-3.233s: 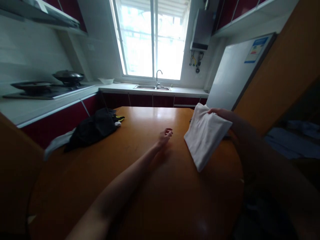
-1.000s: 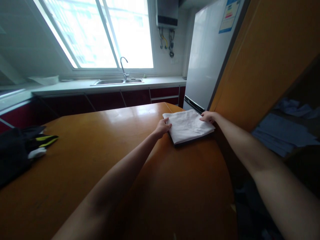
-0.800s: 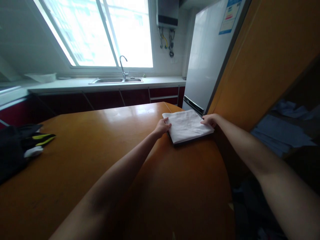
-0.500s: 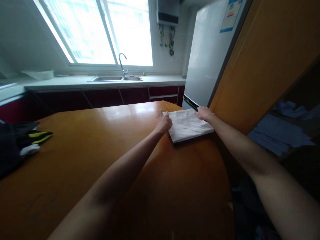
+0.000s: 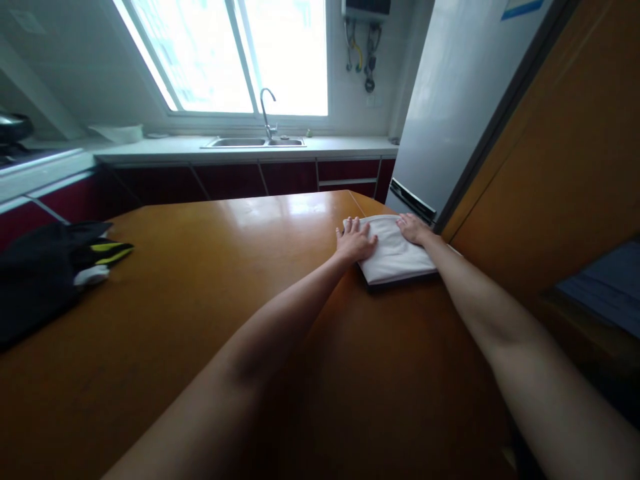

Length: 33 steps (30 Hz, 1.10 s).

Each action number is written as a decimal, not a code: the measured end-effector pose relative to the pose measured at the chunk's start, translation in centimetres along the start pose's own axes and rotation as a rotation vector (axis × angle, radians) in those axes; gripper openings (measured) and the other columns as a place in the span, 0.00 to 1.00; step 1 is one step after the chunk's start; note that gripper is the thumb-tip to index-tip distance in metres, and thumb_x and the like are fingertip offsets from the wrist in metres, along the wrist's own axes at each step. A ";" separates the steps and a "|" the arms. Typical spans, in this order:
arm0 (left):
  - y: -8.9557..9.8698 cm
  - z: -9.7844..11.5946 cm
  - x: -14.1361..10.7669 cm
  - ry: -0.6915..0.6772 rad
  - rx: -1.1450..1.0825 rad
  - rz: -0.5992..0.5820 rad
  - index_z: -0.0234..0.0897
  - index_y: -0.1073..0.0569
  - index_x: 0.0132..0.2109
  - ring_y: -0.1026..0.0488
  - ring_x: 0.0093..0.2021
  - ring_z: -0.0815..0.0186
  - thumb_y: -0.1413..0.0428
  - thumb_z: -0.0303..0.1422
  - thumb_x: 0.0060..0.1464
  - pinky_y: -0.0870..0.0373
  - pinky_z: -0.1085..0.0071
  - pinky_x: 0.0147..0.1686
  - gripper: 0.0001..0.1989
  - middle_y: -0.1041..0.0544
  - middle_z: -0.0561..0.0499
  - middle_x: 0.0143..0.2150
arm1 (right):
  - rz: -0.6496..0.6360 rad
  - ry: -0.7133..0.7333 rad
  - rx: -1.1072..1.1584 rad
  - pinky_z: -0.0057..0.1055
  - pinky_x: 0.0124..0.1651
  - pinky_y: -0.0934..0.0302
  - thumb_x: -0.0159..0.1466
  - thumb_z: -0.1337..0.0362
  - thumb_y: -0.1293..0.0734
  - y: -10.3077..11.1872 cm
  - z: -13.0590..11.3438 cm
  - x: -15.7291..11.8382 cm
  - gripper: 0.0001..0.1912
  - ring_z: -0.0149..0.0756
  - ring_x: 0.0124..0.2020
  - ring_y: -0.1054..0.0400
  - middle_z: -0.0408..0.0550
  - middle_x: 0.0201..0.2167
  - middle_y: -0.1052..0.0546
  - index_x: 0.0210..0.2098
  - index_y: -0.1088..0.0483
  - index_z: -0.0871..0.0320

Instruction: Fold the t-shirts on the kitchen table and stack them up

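Dark fabric lies well left of the folded white cloth, on the same wooden worktop. From my remote seat I see the left hand released, fingers splayed over the cloth's left side. I find the cloth resting on a dark layer. My right hand lies flat on its far right part, grasping nothing; beyond it stands the fridge.

Left hand and right hand press folded white cloth.
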<state>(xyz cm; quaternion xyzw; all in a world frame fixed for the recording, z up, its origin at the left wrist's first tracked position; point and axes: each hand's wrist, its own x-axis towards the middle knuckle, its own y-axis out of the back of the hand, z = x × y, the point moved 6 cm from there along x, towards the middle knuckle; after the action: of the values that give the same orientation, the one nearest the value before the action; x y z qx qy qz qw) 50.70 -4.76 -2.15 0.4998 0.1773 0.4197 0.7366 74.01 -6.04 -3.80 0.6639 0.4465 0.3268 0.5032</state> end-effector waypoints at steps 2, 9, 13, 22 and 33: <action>0.3 -0.1 0.5 0.012 -0.003 -0.008 0.42 0.37 0.68 0.64 0.75 0.44 0.53 0.51 0.64 0.67 0.36 0.67 0.32 0.52 0.41 0.76 | -0.011 -0.013 0.001 0.55 0.71 0.65 0.73 0.47 0.51 0.6 -0.3 0.0 0.33 0.48 0.74 0.62 0.55 0.75 0.54 0.72 0.48 0.56; 0.6 -0.8 1.1 0.030 -0.027 -0.038 0.41 0.38 0.69 0.65 0.75 0.45 0.55 0.48 0.65 0.66 0.35 0.67 0.30 0.54 0.41 0.76 | 0.159 0.189 -0.025 0.58 0.71 0.68 0.72 0.47 0.49 2.1 -5.6 -2.2 0.34 0.47 0.75 0.65 0.54 0.75 0.56 0.72 0.48 0.57; 2.0 -2.1 1.2 0.086 -0.161 0.047 0.41 0.41 0.71 0.60 0.75 0.50 0.60 0.44 0.69 0.60 0.41 0.69 0.28 0.50 0.43 0.75 | 0.022 0.192 0.002 0.60 0.71 0.69 0.73 0.49 0.48 0.9 -7.6 -4.0 0.33 0.48 0.74 0.63 0.55 0.75 0.54 0.72 0.49 0.57; 9.8 -9.2 -3.4 0.191 -0.259 0.324 0.31 0.38 0.69 0.42 0.71 0.56 0.60 0.38 0.70 0.48 0.63 0.69 0.27 0.36 0.40 0.70 | 0.011 0.465 0.056 0.54 0.72 0.64 0.70 0.42 0.47 -1.4 -15.2 -15.3 0.36 0.48 0.74 0.60 0.52 0.74 0.52 0.71 0.46 0.51; 12.9 -15.6 -18.5 0.100 -0.163 0.254 0.34 0.37 0.69 0.40 0.70 0.59 0.61 0.48 0.65 0.45 0.64 0.68 0.34 0.34 0.44 0.69 | 0.301 0.046 0.027 0.55 0.71 0.61 0.73 0.49 0.51 3.3 -4.1 -16.7 0.34 0.51 0.74 0.59 0.61 0.73 0.49 0.70 0.44 0.63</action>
<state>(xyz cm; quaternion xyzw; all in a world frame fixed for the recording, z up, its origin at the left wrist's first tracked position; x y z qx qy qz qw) 23.57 -8.36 -0.54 0.4351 0.1147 0.5470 0.7059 64.82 -20.22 0.76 0.7224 0.3579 0.4074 0.4290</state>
